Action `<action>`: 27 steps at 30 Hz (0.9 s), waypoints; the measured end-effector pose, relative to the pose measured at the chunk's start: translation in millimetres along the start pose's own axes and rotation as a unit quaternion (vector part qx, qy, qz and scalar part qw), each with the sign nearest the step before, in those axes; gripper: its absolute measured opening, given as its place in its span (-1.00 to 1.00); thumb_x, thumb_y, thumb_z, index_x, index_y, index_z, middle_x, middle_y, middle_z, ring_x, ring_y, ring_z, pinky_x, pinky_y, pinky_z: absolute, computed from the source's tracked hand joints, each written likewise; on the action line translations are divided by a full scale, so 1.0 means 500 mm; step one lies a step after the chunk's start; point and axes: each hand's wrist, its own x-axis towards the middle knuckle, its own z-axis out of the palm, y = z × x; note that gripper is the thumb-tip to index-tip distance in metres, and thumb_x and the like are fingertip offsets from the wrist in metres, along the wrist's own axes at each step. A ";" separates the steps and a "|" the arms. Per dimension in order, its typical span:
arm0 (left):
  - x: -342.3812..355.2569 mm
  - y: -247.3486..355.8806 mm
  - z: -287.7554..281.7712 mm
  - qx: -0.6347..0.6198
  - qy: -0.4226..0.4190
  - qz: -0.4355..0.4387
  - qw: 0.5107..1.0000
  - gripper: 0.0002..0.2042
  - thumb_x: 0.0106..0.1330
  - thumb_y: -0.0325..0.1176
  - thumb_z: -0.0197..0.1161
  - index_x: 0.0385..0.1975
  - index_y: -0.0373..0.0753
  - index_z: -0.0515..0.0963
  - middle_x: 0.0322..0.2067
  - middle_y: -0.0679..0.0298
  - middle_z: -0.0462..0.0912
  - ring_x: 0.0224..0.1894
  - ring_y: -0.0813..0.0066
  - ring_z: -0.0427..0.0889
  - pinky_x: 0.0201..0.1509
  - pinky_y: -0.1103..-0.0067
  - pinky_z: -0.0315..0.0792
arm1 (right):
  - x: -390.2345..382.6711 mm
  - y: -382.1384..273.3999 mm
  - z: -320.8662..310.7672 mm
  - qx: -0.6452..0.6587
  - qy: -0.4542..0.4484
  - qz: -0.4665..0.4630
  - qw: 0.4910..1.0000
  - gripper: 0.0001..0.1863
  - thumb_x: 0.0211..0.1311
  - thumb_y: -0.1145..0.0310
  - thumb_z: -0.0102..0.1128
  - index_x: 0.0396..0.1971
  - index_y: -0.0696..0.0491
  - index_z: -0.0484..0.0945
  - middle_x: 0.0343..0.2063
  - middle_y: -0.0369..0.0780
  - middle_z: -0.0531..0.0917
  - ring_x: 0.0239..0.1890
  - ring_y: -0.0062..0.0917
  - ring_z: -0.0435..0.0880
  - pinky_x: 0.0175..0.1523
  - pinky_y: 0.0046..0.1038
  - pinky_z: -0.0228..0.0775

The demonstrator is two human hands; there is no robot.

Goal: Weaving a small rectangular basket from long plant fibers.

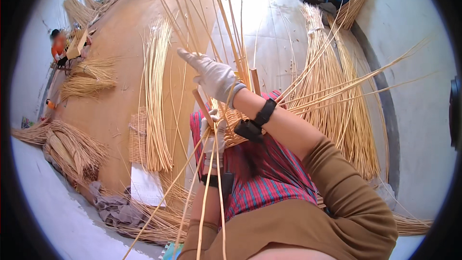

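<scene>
A partly woven wicker basket (236, 132) rests on my lap over a striped red and blue cloth (274, 183). Long pale rods fan out from it forward, to the right and back toward me. Two thicker wooden sticks stand up at it, a left stick (202, 105) and a right stick (255, 82). My left hand (214, 127), in a whitish glove, is closed round the basket's left edge beside the left stick. Above the basket my gloved right hand (209, 73) reaches across to the left, fingers stretched out among the upright rods. Its palm side is hidden.
Bundles of long rods lie on the floor to the right (332, 96) and left (159, 96). A flat woven piece (137, 137) and a white paper sheet (147, 185) are at the left. Darker bundles (77, 149) sit by the left wall. Another person (58, 48) sits at the far left.
</scene>
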 end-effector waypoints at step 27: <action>0.023 0.084 0.106 0.208 -0.133 -0.216 0.945 -0.70 0.52 -0.12 0.18 -0.24 -0.28 0.54 -0.75 0.29 0.52 -0.83 0.48 0.48 -0.76 0.52 0.31 | -0.273 0.114 -0.088 -0.029 0.300 -0.085 0.950 -0.53 0.33 0.43 0.23 0.23 -0.08 0.45 -0.31 -0.12 0.70 -0.38 -0.42 0.71 -0.18 -0.29 0.62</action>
